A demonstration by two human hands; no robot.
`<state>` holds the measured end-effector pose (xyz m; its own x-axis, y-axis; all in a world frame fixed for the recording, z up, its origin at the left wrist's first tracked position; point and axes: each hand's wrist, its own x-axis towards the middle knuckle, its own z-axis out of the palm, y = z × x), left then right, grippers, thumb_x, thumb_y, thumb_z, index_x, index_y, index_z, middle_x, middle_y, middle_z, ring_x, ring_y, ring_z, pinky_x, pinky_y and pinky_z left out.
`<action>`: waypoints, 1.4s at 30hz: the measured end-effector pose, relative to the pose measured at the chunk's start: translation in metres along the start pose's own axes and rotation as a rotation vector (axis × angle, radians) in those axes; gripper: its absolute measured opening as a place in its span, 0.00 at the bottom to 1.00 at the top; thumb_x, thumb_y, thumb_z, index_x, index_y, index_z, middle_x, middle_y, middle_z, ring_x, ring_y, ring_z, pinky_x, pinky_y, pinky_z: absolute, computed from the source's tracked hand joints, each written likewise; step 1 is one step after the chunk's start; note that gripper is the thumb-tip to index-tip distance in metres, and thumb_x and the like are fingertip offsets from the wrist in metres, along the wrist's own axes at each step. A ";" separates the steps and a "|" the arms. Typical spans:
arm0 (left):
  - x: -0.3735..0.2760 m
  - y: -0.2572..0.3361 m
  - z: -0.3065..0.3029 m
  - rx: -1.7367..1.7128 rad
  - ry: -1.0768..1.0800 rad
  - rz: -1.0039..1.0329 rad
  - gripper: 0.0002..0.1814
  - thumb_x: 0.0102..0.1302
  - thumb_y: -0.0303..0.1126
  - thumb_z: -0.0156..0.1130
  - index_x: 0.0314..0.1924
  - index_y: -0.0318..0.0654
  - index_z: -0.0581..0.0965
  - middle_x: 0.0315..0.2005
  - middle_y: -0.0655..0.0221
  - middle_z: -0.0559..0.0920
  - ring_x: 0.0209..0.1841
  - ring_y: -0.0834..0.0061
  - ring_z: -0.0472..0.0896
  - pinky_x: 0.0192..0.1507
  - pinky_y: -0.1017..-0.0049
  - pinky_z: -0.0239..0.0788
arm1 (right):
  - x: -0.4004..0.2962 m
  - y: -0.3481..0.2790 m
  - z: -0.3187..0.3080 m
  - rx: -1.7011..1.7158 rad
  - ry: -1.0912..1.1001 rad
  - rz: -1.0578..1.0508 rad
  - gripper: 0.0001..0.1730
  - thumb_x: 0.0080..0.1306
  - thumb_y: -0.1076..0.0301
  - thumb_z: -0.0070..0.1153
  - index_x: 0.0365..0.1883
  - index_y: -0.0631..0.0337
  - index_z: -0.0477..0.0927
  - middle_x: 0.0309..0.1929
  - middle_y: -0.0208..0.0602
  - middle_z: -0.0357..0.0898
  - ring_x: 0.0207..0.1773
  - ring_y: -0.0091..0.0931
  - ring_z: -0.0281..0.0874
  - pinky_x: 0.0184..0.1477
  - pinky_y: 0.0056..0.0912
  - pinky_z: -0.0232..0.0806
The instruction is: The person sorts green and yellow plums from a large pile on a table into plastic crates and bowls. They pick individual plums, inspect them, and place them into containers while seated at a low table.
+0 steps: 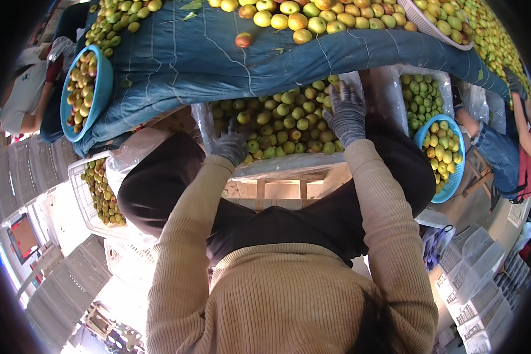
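A plastic-lined crate [287,164] full of small green and yellowish round fruit [297,113] stands before me, between my knees. My left hand [231,145], in a grey striped knit glove, rests at the crate's left end with its fingers spread over the fruit. My right hand [347,114], gloved alike, lies at the right end, fingers apart and pointing away from me on the fruit. I see nothing held in either hand. Beyond the crate, a blue cloth [181,57] covers a raised surface, where a single reddish fruit [244,40] lies apart from a long heap [332,13].
Blue baskets of fruit stand at the left [108,82] and right [458,177]. Another lined crate [402,99] is at the right, a white crate [88,221] at the left. People sit at the far left [28,90] and far right [500,146]. Stacked crates [473,283] stand lower right.
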<state>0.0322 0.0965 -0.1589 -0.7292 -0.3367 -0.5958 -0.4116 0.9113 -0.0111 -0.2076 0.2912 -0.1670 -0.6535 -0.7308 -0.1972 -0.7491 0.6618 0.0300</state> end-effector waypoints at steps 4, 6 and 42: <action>-0.047 0.028 -0.015 -0.036 0.012 -0.010 0.30 0.61 0.41 0.57 0.65 0.55 0.69 0.65 0.41 0.63 0.64 0.52 0.68 0.65 0.60 0.60 | -0.008 0.010 -0.008 0.369 -0.011 0.481 0.43 0.60 0.52 0.59 0.70 0.56 0.59 0.71 0.47 0.57 0.72 0.43 0.54 0.71 0.40 0.52; -0.050 0.047 -0.015 -0.163 -0.128 0.059 0.27 0.62 0.41 0.57 0.63 0.52 0.71 0.59 0.43 0.71 0.60 0.56 0.72 0.62 0.61 0.64 | -0.010 0.016 -0.009 0.597 -0.082 0.603 0.43 0.61 0.51 0.58 0.70 0.57 0.58 0.68 0.49 0.61 0.70 0.44 0.58 0.70 0.41 0.53; -0.027 -0.054 0.081 -0.835 0.437 -0.711 0.27 0.53 0.47 0.68 0.47 0.35 0.79 0.39 0.48 0.82 0.44 0.51 0.81 0.47 0.62 0.72 | -0.058 0.058 0.041 0.648 -0.010 0.514 0.28 0.60 0.50 0.57 0.51 0.62 0.78 0.48 0.52 0.79 0.52 0.44 0.76 0.55 0.45 0.67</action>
<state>0.1178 0.0758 -0.2073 -0.2498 -0.9064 -0.3407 -0.9125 0.1027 0.3959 -0.2094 0.3788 -0.1940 -0.8943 -0.3110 -0.3218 -0.1440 0.8808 -0.4511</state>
